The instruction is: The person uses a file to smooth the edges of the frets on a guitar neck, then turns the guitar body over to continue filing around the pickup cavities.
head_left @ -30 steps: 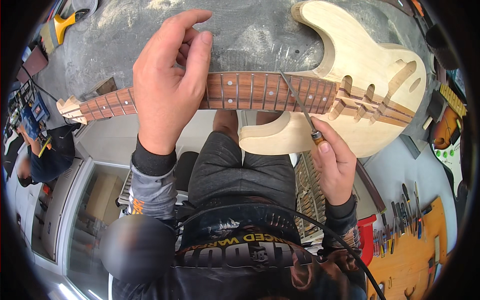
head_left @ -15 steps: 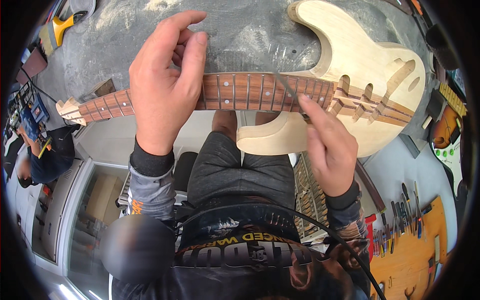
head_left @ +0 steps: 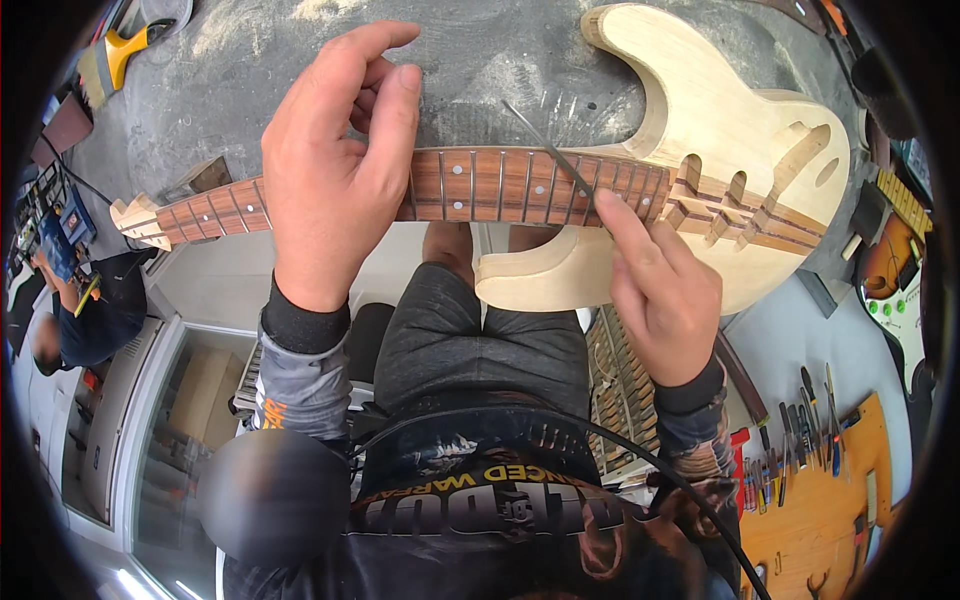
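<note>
An unfinished pale-wood electric guitar body (head_left: 715, 80) with routed cavities lies on the right of the dark bench, joined to a long neck. Its brown fretboard (head_left: 485, 185) has metal frets and round pale dots. Over the middle of the neck, my left hand (head_left: 335, 180) lies with thumb and index finger stretched out and apart, the other fingers loosely bent, nothing in them. My right hand (head_left: 668, 290) grips a thin dark file (head_left: 568, 172), index finger laid along it. The file slants across the frets near the body end, its tip beyond the fretboard's far edge.
Dusty grey bench top (head_left: 480, 60) lies under the guitar. A yellow-handled brush (head_left: 120, 58) is at far left, and a wooden block (head_left: 205, 175) sits beside the neck. Tools (head_left: 815, 420) hang at right on an orange board. Another person (head_left: 100, 310) works at far left.
The file tip, blurred before, now shows sharply. My right hand has shifted very slightly, while my left hand and the guitar keep nearly the same place.
</note>
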